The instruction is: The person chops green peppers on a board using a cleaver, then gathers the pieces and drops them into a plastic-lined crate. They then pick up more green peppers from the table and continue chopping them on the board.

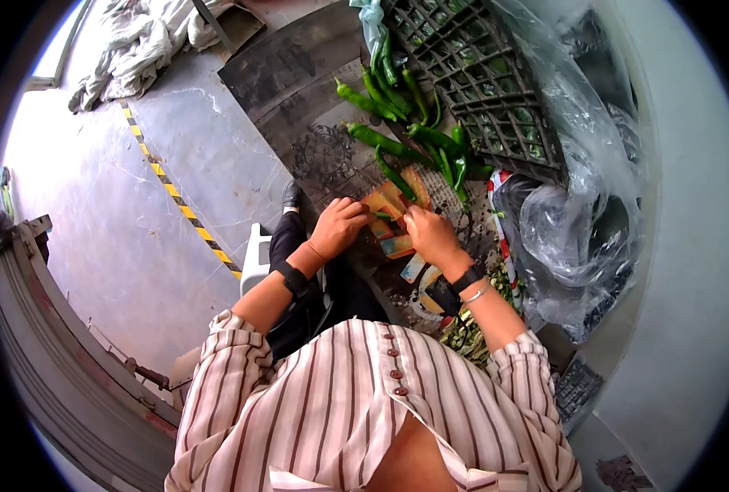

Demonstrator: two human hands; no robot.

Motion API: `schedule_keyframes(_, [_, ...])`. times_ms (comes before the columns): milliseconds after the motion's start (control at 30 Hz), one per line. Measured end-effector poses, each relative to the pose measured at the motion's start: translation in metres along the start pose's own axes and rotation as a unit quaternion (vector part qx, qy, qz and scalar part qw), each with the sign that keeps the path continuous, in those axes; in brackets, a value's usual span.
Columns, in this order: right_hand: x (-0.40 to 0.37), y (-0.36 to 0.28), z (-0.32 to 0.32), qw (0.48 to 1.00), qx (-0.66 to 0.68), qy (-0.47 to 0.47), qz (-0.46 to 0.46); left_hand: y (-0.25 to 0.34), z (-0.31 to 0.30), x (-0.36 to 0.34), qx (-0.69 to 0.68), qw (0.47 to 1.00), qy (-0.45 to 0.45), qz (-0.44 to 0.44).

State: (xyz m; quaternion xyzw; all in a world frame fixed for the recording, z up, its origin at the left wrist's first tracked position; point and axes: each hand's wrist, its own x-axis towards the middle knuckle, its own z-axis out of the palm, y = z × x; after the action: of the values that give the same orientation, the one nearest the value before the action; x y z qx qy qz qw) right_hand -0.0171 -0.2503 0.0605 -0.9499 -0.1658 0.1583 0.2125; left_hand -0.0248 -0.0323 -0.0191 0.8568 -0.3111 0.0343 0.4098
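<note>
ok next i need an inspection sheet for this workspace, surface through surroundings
surface: dark board, stained, with printed marks
work items: long green peppers lying loose beyond the hands
clutter: black crate and clear plastic sheeting on the right; plant scraps by the right forearm
hands: left hand and right hand close together, small green piece between them; grip unclear
cables: nothing seen
surroundings: yellow-black floor tape, white stool and heaped cloth on the left
</note>
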Motion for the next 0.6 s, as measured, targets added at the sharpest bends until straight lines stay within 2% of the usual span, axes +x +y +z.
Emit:
schedule_keyframes(167, [-0.014,-0.014,-0.015,0.998,-0.002,-0.061,-0.012,0.0,0.002,-0.003,0.0,1.0,0.003,-0.001])
schedule_keyframes(267, [-0.017,-0.01,-0.015,0.997,-0.026,-0.073,-0.019,0.0,0.002,-0.002,-0.006,0.999,0.034,0.005])
schedule_keyframes(400, [-0.015,-0.01,-0.007,0.994,-0.044,-0.097,-0.015,-0.003,0.004,-0.008,-0.002,1.0,0.005,-0.007])
schedule_keyframes(500, [-0.006,-0.014,0.004,0.998,0.001,-0.056,-0.027,-0.003,0.004,-0.005,-0.005,1.0,0.013,-0.001])
schedule_keyframes(600, [0.006,-0.021,0.01,0.998,-0.009,-0.05,-0.027,-0.002,0.004,-0.006,-0.006,1.0,0.014,0.005])
